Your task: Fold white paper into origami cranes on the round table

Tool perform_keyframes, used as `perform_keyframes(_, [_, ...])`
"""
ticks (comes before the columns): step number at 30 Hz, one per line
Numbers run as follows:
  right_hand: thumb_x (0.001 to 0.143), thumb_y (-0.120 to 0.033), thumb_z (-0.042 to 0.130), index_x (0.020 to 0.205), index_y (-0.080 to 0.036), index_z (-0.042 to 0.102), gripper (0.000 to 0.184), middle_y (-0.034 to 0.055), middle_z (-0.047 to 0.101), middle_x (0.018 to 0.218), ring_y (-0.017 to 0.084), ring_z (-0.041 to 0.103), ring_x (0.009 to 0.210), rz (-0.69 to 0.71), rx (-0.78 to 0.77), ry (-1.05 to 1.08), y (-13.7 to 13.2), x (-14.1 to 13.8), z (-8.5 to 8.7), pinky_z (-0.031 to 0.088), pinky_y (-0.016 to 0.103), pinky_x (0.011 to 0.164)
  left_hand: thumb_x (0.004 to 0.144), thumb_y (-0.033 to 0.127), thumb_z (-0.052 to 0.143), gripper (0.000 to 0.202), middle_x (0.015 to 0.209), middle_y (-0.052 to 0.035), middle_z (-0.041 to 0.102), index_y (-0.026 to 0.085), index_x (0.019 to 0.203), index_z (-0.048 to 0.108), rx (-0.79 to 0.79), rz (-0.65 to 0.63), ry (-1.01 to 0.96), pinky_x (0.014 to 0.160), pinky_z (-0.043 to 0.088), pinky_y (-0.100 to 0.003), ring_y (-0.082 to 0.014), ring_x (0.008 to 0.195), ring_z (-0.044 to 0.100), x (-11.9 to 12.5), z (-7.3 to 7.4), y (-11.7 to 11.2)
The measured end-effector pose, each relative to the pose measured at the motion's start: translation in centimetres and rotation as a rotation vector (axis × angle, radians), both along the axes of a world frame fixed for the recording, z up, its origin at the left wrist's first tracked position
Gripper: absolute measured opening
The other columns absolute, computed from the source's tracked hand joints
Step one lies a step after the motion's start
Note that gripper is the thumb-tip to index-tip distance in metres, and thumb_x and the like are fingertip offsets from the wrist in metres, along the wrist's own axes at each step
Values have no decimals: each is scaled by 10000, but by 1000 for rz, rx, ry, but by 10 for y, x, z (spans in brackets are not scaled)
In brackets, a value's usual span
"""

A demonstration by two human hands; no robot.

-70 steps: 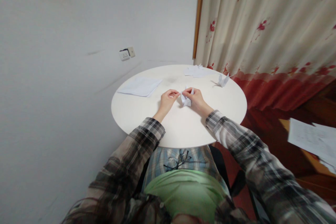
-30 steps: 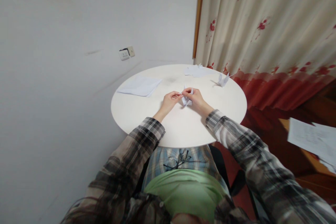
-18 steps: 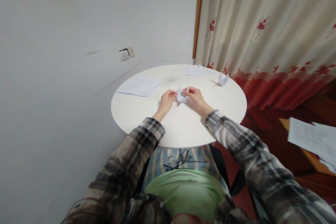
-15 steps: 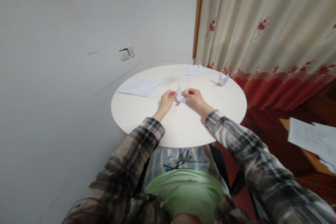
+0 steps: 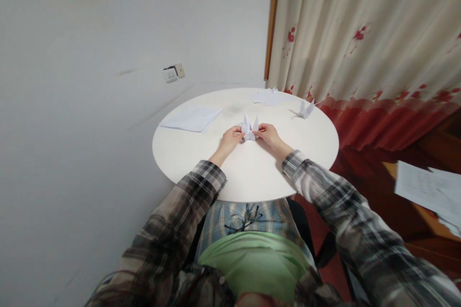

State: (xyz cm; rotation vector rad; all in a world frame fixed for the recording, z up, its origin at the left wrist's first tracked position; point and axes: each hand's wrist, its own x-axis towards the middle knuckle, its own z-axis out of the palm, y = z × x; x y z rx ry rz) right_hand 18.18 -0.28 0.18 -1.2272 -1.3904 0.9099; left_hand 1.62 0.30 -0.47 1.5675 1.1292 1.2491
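Note:
A white folded-paper crane (image 5: 249, 135) is held between my two hands over the middle of the round white table (image 5: 252, 172). Two pointed flaps of it stick up. My left hand (image 5: 231, 138) pinches its left side, and my right hand (image 5: 268, 133) pinches the right side. Fingertips hide parts of both edges. Another white paper crane (image 5: 306, 110) stands apart on the table, to the right and farther back.
A stack of white paper (image 5: 192, 118) lies on the table's left side. More sheets (image 5: 269, 97) lie at the back edge. Behind are a wall with a socket (image 5: 170, 75) and a floral curtain (image 5: 360, 57). Printed papers (image 5: 425, 189) rest on wooden furniture at the right.
The crane's upright flaps now show more plainly, and its front part has shifted slightly. Both hands have moved only a little and still grip it.

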Motion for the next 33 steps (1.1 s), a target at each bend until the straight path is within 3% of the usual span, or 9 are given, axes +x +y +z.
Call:
perform_keyframes(5, [570, -263, 673, 609, -152, 567, 159, 3, 588, 603, 119, 523, 549, -35, 14, 31, -3, -3, 5, 402, 241, 541, 628, 228, 624, 129, 611, 23, 592, 160, 720, 563, -57, 5, -99, 540, 434, -226, -114, 530, 551, 1, 8, -7])
perform_keyframes(13, [559, -304, 685, 618, -153, 573, 197, 7, 603, 616, 123, 537, 573, -12, 99, 147, -6, -6, 13, 424, 242, 569, 662, 276, 630, 199, 843, 6, 597, 173, 797, 526, -111, -66, -280, 673, 494, -258, -111, 743, 580, -1, 17, -18])
perform_keyframes(19, [554, -324, 685, 630, -150, 581, 216, -9, 581, 593, 111, 504, 550, 8, 133, 186, -4, -6, 12, 393, 239, 546, 648, 241, 645, 206, 807, 19, 588, 167, 775, 502, -80, -92, -398, 766, 500, -291, -105, 766, 586, -1, 15, -16])
perform_keyframes(26, [583, -333, 680, 664, -153, 610, 210, 11, 623, 696, 132, 537, 651, -32, 275, 66, -9, -7, 17, 426, 263, 651, 611, 282, 672, 252, 840, -1, 602, 154, 801, 567, -35, -62, -330, 709, 507, -288, -129, 756, 582, 0, 13, -12])
perform_keyframes(33, [653, -347, 637, 726, -156, 631, 205, 30, 621, 765, 138, 546, 696, 31, 385, -65, -16, -8, 20, 427, 261, 672, 626, 285, 659, 218, 832, -13, 603, 156, 785, 582, 62, 2, -206, 664, 475, -266, -142, 740, 563, 0, 17, -13])
